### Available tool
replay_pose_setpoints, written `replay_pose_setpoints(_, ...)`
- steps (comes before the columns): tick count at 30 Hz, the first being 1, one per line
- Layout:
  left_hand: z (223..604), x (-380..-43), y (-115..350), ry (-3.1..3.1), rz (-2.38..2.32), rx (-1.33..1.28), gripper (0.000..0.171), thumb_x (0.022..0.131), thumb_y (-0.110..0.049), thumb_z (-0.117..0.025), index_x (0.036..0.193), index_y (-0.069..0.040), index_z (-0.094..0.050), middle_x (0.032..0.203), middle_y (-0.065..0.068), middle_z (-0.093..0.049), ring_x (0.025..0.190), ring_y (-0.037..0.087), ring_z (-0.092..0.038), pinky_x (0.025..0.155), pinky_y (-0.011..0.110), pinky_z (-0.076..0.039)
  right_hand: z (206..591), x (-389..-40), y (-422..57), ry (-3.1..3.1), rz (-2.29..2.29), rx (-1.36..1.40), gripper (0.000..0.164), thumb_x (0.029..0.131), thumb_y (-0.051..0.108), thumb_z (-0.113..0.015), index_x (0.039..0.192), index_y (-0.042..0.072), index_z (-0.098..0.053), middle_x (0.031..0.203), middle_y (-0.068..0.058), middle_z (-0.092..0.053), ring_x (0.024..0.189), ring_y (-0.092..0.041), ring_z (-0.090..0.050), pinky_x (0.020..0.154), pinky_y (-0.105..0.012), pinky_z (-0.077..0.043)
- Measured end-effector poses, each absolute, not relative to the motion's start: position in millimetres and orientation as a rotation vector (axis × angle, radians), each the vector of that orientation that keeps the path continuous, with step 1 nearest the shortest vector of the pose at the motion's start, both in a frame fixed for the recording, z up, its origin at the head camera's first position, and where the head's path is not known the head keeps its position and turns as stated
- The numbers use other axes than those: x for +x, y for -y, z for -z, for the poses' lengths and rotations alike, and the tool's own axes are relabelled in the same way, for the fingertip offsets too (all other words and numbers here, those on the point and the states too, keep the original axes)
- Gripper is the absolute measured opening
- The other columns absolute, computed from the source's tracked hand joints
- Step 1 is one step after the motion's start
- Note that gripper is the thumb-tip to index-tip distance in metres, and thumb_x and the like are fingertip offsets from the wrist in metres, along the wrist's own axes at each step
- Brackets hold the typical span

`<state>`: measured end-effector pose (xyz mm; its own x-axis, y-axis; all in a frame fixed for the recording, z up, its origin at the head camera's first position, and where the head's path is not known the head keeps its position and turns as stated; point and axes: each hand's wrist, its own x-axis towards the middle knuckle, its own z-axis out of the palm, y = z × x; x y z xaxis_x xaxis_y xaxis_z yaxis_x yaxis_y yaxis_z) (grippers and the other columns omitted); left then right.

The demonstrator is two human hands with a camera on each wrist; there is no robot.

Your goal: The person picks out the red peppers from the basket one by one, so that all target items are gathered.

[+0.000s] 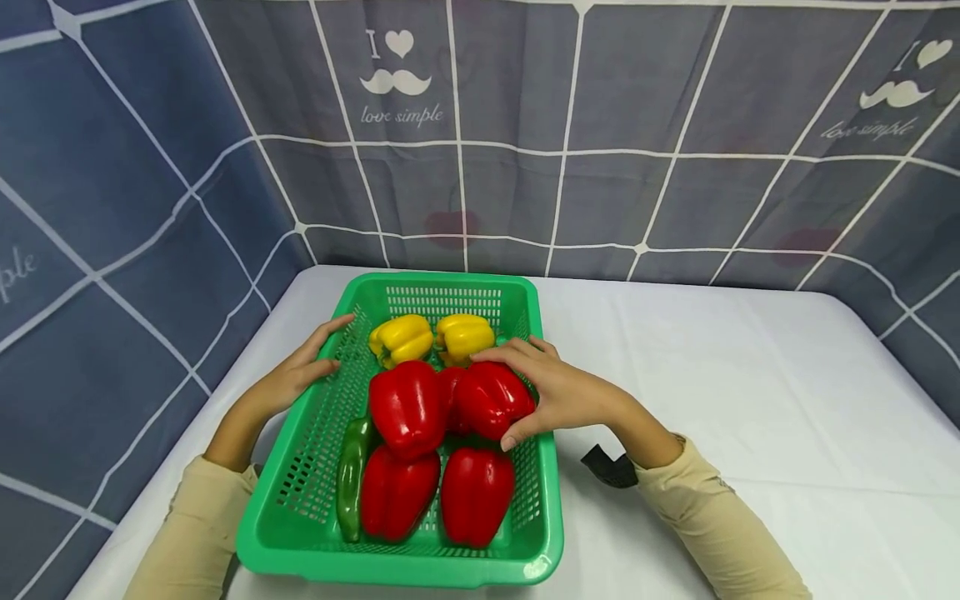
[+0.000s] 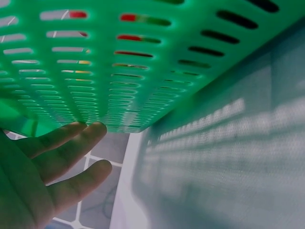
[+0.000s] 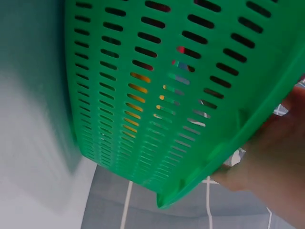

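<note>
A green plastic basket (image 1: 551,533) stands on the table with several peppers inside. My right hand (image 1: 558,387) reaches over its right rim and grips a glossy red bell pepper (image 1: 491,402), thumb on the near side and fingers over the far side. Beside that pepper sits another large red bell pepper (image 1: 408,408), and more red ones lie nearer. Two yellow bell peppers (image 1: 401,337) are at the far end; a long green pepper (image 1: 350,479) lies along the left. My left hand (image 1: 296,371) rests at the left rim, its fingers (image 2: 71,155) fairly straight along the outer wall.
A white cloth (image 1: 720,375) covers the table under and right of the basket. Grey curtains (image 1: 510,192) with white grid lines hang behind and at both sides. A black strap (image 1: 611,467) hangs by my right wrist.
</note>
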<state>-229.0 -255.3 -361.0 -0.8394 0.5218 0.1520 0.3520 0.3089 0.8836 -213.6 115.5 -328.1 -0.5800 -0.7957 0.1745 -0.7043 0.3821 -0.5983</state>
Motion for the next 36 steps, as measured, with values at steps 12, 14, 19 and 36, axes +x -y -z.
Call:
replay_pose_setpoints(12, 361, -228, 256, -2.438, -1.533, 0.824, 0.059, 0.090, 0.002, -0.033, 0.144, -0.001, -0.010, 0.145, 0.028, -0.007, 0.103, 0.002, -0.047, 0.076, 0.017, -0.047, 316, -216, -128, -2.614, 1.130, -1.297, 0.087, 0.061, 0.032, -0.083, 0.135, 0.018, -0.039, 0.122, 0.003, -0.047, 0.117, -0.014, -0.036, 0.095, -0.047, -0.032)
replay_pose_setpoints(14, 361, -228, 257, -2.448, -1.522, 0.832, 0.059, 0.090, 0.002, -0.032, 0.144, -0.001, -0.010, 0.145, 0.028, -0.007, 0.105, 0.002, -0.045, 0.077, 0.016, -0.046, 314, -216, -131, -2.633, 1.152, -1.274, 0.087, 0.061, 0.031, -0.083, 0.135, 0.019, -0.039, 0.122, 0.003, -0.047, 0.117, -0.015, -0.037, 0.093, -0.046, -0.035)
replay_pose_setpoints(19, 361, -228, 255, -2.496, -1.475, 0.828, 0.058, 0.091, -0.001, -0.032, 0.145, -0.002, -0.010, 0.147, 0.026, -0.004, 0.115, 0.001, -0.031, 0.084, 0.010, -0.037, 308, -217, -140, -2.682, 1.169, -1.210, 0.087, 0.061, 0.031, -0.083, 0.135, 0.020, -0.039, 0.122, 0.001, -0.048, 0.114, -0.018, -0.039, 0.087, -0.042, -0.043)
replay_pose_setpoints(36, 362, -228, 256, -2.455, -1.510, 0.846, 0.058, 0.091, 0.001, -0.031, 0.144, -0.001, -0.008, 0.145, 0.029, -0.006, 0.107, 0.000, -0.043, 0.080, 0.013, -0.043, 308, -231, -159, -2.725, 1.284, -1.114, 0.090, 0.061, 0.030, -0.084, 0.137, 0.018, -0.037, 0.123, -0.003, -0.046, 0.113, -0.018, -0.043, 0.085, -0.040, -0.047)
